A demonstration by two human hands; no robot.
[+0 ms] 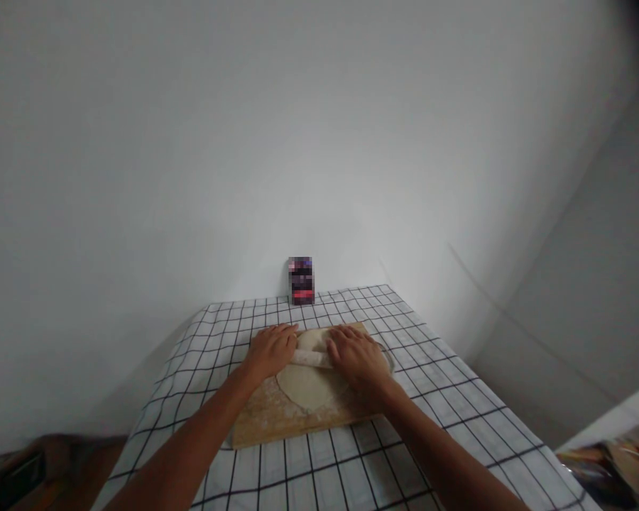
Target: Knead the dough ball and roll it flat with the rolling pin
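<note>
A light rolling pin [312, 358] lies crosswise over a flattened sheet of dough [309, 389]. My left hand [271, 349] is over the pin's left end, its fingers reaching forward and closed on it. On the right end sits my right hand [358, 355], its fingers likewise laid over the wood and closed. Only the pin's middle shows between the hands; its ends are covered. Under the dough is a wooden board [263, 424] with flour traces. The dough spreads both in front of and behind the pin.
A checked tablecloth [447, 397] covers the table. Against the wall [319, 142] stands an upright device with a blurred screen [301, 281]. A thin curved rim [390, 360] shows beside the board's right side. Blurred items [618, 461] lie beyond the table's lower right edge.
</note>
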